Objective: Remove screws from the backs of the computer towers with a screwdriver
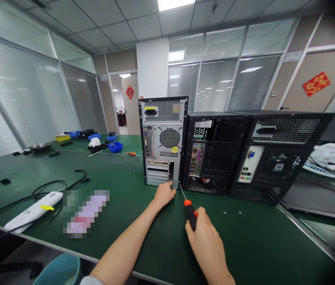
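We have our right hand (pixel 207 239) wrapped around the screwdriver (pixel 190 215), its fingers closed on the black and red handle, the thumb along the near side. The shaft slants up and leftward from our grip, and its tip meets the lower right corner of the silver case (pixel 163 147); we cannot tell whether the tip sits in a screw. Our left hand (pixel 164 195) reaches to the foot of the same case, just left of the tip, its fingers part curled against the metal below the slot covers (pixel 157 173); we cannot tell whether they pinch anything or only touch. The silver case stands upright on the green tabletop (pixel 125 221), its back towards us, right in front of our hands. Just to its right stands a black case (pixel 219 158), and beside that a second black case (pixel 269 158), both with their backs turned our way. Well to the left of our hands we see a white strip (pixel 31 215) with a yellow tag (pixel 47 207), a black cable (pixel 62 183) looping around it, and near it a purple thing (pixel 91 209) too blurred to make out. Farther off lie an orange tool (pixel 131 154), a blue tray (pixel 114 147) and a metal dish (pixel 39 147). Below the near edge we see a turquoise bin (pixel 57 271).
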`<action>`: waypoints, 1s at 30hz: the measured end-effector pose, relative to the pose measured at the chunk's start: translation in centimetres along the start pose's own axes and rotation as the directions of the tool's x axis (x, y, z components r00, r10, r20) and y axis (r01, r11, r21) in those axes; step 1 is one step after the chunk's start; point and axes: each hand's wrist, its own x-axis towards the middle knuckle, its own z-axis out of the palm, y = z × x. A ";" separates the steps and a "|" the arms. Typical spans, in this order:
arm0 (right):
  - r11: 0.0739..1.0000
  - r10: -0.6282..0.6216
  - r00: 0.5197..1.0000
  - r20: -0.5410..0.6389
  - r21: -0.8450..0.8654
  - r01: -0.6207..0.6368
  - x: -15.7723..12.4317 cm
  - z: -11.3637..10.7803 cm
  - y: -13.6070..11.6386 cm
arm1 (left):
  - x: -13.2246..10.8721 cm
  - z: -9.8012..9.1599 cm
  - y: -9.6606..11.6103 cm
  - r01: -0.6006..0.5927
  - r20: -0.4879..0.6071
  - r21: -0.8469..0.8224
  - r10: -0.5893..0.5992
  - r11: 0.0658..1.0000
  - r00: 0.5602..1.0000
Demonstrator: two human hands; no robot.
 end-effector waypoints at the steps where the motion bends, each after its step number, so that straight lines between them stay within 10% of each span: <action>1: 1.000 -0.003 1.000 0.004 0.001 0.003 0.0 0.1 0.0 | 0.0 0.0 0.0 -0.005 -0.001 -0.001 0.005 1.000 1.000; 18: 1.000 0.005 0.999 -0.047 -0.030 -0.006 0.5 0.8 0.0 | -0.1 -0.2 0.2 0.025 -0.009 0.012 -0.025 1.000 1.000; 30: 0.882 -0.251 0.924 -0.290 -0.462 0.095 1.6 0.4 -1.4 | -0.1 0.2 0.0 -0.011 -0.012 -0.001 0.011 1.000 1.000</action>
